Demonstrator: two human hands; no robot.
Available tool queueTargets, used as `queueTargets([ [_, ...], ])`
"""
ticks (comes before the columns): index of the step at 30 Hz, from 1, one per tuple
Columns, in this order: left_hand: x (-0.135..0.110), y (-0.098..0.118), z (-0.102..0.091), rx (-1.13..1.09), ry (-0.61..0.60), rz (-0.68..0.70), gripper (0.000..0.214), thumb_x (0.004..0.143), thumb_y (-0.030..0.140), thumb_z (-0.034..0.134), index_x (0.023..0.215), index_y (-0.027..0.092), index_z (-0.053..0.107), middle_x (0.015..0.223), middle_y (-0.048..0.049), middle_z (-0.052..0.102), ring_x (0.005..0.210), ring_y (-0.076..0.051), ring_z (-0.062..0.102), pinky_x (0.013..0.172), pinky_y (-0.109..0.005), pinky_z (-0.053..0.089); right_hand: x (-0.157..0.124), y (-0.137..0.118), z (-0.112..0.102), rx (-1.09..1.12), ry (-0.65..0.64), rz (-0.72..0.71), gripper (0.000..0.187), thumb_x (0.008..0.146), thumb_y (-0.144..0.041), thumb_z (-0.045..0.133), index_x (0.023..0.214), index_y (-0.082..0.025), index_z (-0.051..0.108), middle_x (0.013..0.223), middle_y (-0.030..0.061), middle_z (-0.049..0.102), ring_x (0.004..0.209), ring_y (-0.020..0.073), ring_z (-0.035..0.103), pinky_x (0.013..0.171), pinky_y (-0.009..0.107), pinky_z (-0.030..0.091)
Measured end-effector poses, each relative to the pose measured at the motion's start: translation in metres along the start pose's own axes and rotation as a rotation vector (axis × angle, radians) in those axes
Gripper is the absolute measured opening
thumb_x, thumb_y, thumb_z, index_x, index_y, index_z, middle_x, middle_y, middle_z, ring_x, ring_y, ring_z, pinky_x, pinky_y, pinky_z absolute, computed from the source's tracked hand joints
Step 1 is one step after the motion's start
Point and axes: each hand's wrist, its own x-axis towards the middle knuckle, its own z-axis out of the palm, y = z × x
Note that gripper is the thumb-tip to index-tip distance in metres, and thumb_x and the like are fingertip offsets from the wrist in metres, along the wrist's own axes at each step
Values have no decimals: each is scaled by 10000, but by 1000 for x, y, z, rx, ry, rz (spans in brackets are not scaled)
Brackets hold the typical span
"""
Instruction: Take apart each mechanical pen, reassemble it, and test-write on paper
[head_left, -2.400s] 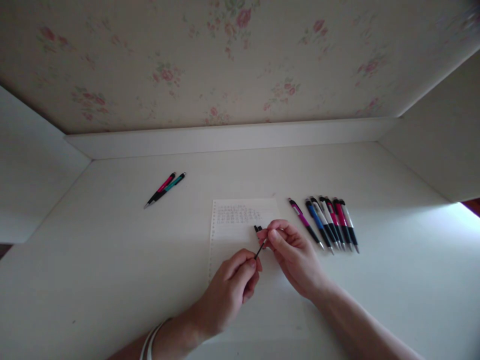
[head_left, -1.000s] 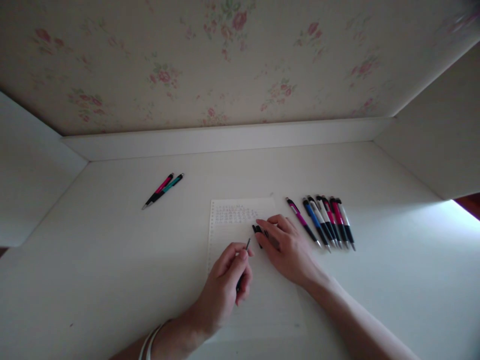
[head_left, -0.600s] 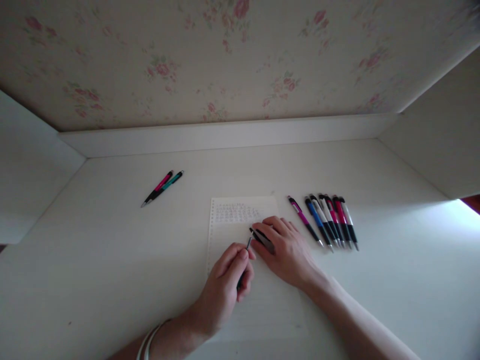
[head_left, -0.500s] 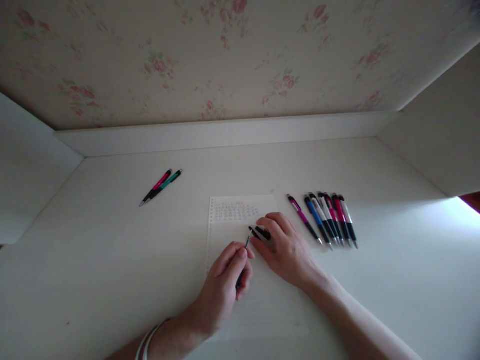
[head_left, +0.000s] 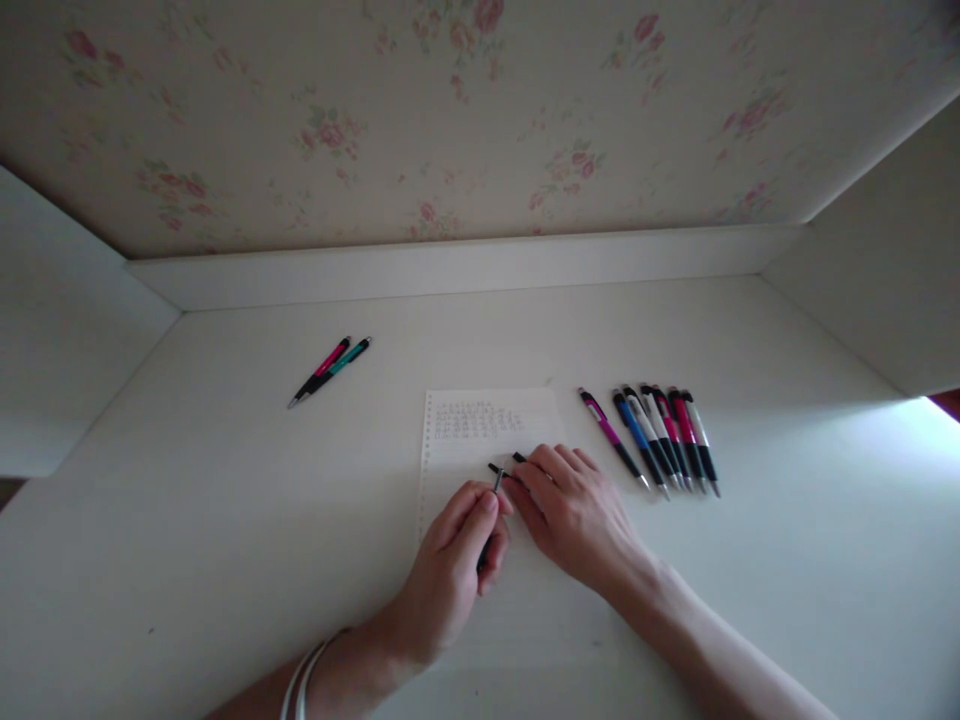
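Observation:
My left hand (head_left: 454, 565) is closed around the front half of a taken-apart pen (head_left: 491, 510), its thin tip sticking up past the thumb. My right hand (head_left: 570, 510) lies just to the right, fingers curled down over small black pen parts (head_left: 502, 465) on a sheet of lined paper (head_left: 480, 440). The two hands almost touch over the middle of the sheet. What the right fingertips pinch is hidden.
A row of several pens (head_left: 660, 440) lies to the right of the paper. Two more pens (head_left: 330, 370) lie together at the far left of the white desk (head_left: 187, 520). A raised ledge (head_left: 465, 270) and flowered wallpaper close the back.
My right hand put the pen part down onto the paper and now rests low over the black pieces. My left hand kept its hold and drew closer to the right hand.

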Motion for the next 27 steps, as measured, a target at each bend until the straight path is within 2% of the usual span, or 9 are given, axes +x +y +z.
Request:
queueTargets([
  [3,0,2,1,5,5,2,335,1002,497,450,900,190,538,584,75,455,434,-67,336,411,-193,249,-1,-1,-1,112,-3,23,273,1028,-239,457,841,-186,649,809,78,627,728,212,570,671,358,412],
  [6,-1,4,2,12,5,-8,331,1001,490,454,894,188,537,593,72,455,443,-68,343,417,-195,255,-2,0,-1,384,72,115,212,1035,-253,442,924,-202,615,886,84,625,767,206,592,689,339,461],
  [9,-2,5,2,16,-18,-18,338,997,502,456,904,188,541,604,69,457,455,-71,351,424,-198,261,-3,0,-1,643,157,266,175,1029,-301,454,927,-226,574,873,58,610,778,195,584,702,321,472],
  [11,-2,5,1,32,-33,-26,345,997,511,452,914,190,545,606,66,460,461,-74,355,429,-201,262,-4,1,1,802,166,403,197,1020,-368,477,912,-230,567,792,25,587,706,177,546,640,304,447],
  [13,-2,4,1,56,-41,-26,350,1004,512,441,922,189,549,606,62,463,468,-77,362,433,-204,264,-5,1,2,1006,173,507,220,1003,-434,506,1018,-228,581,766,3,579,634,156,495,568,287,406],
  [16,-2,4,1,83,-51,-22,343,1017,496,422,933,190,551,600,65,459,467,-76,361,434,-207,262,-6,1,0,1265,179,562,349,987,-468,533,1237,-228,571,784,-8,563,636,148,474,590,289,408],
  [19,-2,5,2,103,-68,-26,338,1022,488,419,938,189,554,608,63,462,473,-76,362,441,-211,266,-4,1,-3,1398,190,581,275,976,-457,571,1093,-229,671,777,-6,544,696,151,491,660,297,431],
  [22,-3,7,2,136,-83,-36,341,1021,486,421,931,186,557,614,56,467,491,-81,375,458,-219,280,-1,0,-5,1545,242,585,190,924,-428,667,927,-240,692,862,7,611,749,145,522,693,284,454],
  [27,-4,9,2,168,-103,-53,343,1023,482,422,920,185,559,599,59,449,496,-84,374,469,-226,284,-1,0,-2,1609,243,610,171,894,-423,715,984,-277,719,954,20,709,793,147,586,735,286,490],
])
